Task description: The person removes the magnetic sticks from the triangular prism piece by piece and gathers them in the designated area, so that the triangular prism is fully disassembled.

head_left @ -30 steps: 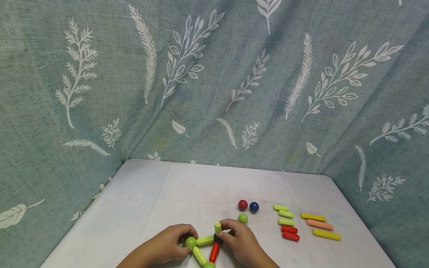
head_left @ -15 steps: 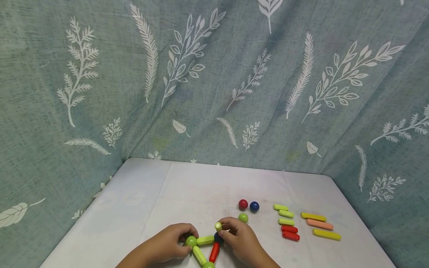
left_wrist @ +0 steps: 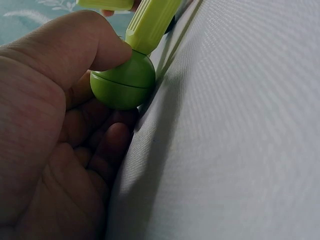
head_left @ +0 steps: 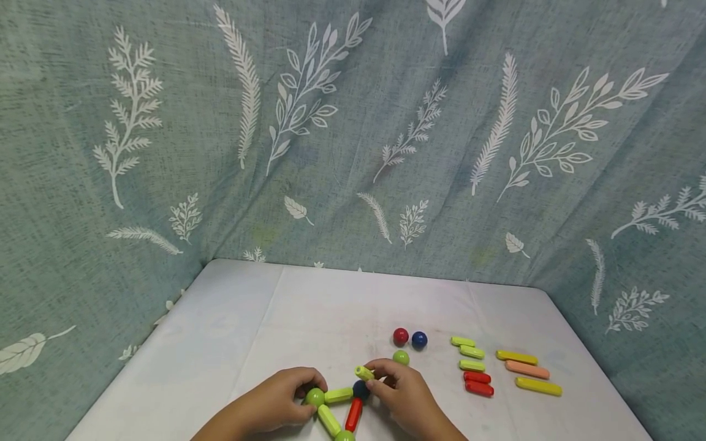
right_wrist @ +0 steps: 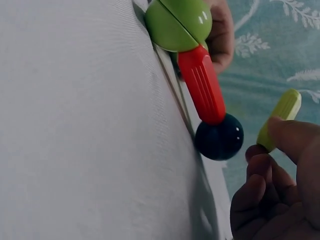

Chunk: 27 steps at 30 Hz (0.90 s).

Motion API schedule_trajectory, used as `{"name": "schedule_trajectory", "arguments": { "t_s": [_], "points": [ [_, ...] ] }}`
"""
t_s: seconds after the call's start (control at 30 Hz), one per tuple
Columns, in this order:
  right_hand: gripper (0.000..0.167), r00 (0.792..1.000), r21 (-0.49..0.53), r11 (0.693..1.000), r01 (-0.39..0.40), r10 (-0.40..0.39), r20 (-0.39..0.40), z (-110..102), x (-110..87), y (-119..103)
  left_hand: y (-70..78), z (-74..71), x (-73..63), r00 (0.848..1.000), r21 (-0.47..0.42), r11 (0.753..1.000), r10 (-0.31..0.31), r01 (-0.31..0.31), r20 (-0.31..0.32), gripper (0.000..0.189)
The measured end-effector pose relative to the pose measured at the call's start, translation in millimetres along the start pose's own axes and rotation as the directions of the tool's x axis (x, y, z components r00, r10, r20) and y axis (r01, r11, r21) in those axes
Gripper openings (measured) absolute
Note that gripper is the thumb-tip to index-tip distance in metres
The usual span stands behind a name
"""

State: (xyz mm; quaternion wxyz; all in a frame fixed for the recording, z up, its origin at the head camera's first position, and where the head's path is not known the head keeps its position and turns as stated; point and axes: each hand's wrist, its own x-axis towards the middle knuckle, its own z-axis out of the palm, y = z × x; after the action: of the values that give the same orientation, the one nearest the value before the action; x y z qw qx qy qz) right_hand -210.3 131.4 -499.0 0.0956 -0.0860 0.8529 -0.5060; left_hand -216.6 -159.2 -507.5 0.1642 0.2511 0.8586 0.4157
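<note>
Left hand: at lower ctr, the left hand (head_left: 289, 398) is clamped w/ thumb & fingers on the green corner ball (head_left: 315, 398) at the triangle's left corner, next to the table surface.
Right hand: the right hand (head_left: 405, 395) pinches a short lime stick (head_left: 364, 372) btwn thumb & fingertips; stick is tilted, just above the dark blue ball (head_left: 361, 390); the right wrist view shows a gap, so not touching.
Triangle: lies at the near edge, btwn the hands. Upper lime side (head_left: 339, 395) runs from green corner ball to dark blue ball; red side (head_left: 354, 415) & lower lime side (head_left: 329, 421) meet at the near green ball (head_left: 345, 436), partly cut off by the frame edge in head view.
Done: all 3 sides look joined, w/ a ball at ea. corner.
Left to do: held stick is on no ball yet, so prob. mid-build; can't tell how many of the loose pcs are meant for use.
Loose balls: beyond right hand, a red ball (head_left: 401, 336) beside a blue ball (head_left: 420, 340), w/ a spare green ball (head_left: 401, 358) nearer.
Loose sticks: to the R, 3 spare lime sticks (head_left: 472, 352), 2 spare red sticks (head_left: 479, 388); farther R, 2 long yellow sticks (head_left: 538, 386) w/ an orange stick (head_left: 527, 369) btwn.
Bkgd: white-covered table (head_left: 320, 306); grey-green leaf-print curtain (head_left: 331, 202) behind.
</note>
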Motion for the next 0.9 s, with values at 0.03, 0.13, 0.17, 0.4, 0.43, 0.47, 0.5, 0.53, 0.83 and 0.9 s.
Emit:
{"name": "schedule_trajectory", "arguments": {
  "t_s": [0.03, 0.13, 0.17, 0.4, 0.43, 0.47, 0.5, 0.53, 0.83, 0.9],
  "points": [
    [0.023, 1.000, -0.006, 1.000, -0.004, 0.004, -0.003, -1, -0.2, 0, -0.1, 0.0, 0.1, 1.000, -0.001, 1.000, -0.002, 0.002, 0.001, 0.026],
    [0.024, 1.000, -0.035, 0.999, -0.010, 0.010, -0.011, -5, -0.7, 1, 0.0, -0.2, 0.3, 1.000, -0.007, 1.000, -0.008, 0.008, 0.004, 0.026],
    [0.024, 1.000, -0.045, 0.999, -0.016, 0.015, -0.013, -6, -0.8, 2, 0.2, -0.2, 0.3, 1.000, -0.007, 1.000, -0.008, 0.008, 0.005, 0.026],
    [0.026, 0.999, -0.096, 0.994, -0.045, 0.042, -0.028, -17, -2.4, 7, 1.6, 0.5, 0.6, 1.000, -0.010, 0.999, -0.030, 0.030, 0.005, 0.026],
    [0.026, 0.999, -0.103, 0.994, -0.044, 0.041, -0.029, -19, -2.9, 9, 1.6, 0.8, 0.8, 0.999, -0.012, 0.999, -0.035, 0.035, 0.005, 0.026],
    [0.027, 0.999, -0.108, 0.993, -0.047, 0.044, -0.032, -21, -3.1, 10, 1.4, 1.0, 1.0, 0.999, -0.015, 0.999, -0.037, 0.037, 0.006, 0.026],
    [0.027, 0.998, -0.113, 0.992, -0.053, 0.049, -0.035, -23, -3.2, 12, 1.2, 1.1, 1.1, 0.999, -0.019, 0.999, -0.040, 0.040, 0.008, 0.026],
    [0.027, 0.998, -0.122, 0.991, -0.058, 0.053, -0.039, -25, -3.3, 13, 0.9, 1.4, 1.3, 0.999, -0.020, 0.999, -0.043, 0.043, 0.008, 0.026],
    [0.030, 0.987, -0.160, 0.979, -0.130, 0.112, -0.116, -44, -5.6, 19, 0.2, 1.3, 0.9, 0.999, -0.023, 0.998, -0.050, 0.050, 0.009, 0.027],
    [0.030, 0.985, -0.163, 0.977, -0.137, 0.116, -0.129, -49, -7.1, 21, 0.1, 1.1, 0.9, 0.999, -0.025, 0.999, -0.045, 0.046, 0.008, 0.027]
  ]
}}
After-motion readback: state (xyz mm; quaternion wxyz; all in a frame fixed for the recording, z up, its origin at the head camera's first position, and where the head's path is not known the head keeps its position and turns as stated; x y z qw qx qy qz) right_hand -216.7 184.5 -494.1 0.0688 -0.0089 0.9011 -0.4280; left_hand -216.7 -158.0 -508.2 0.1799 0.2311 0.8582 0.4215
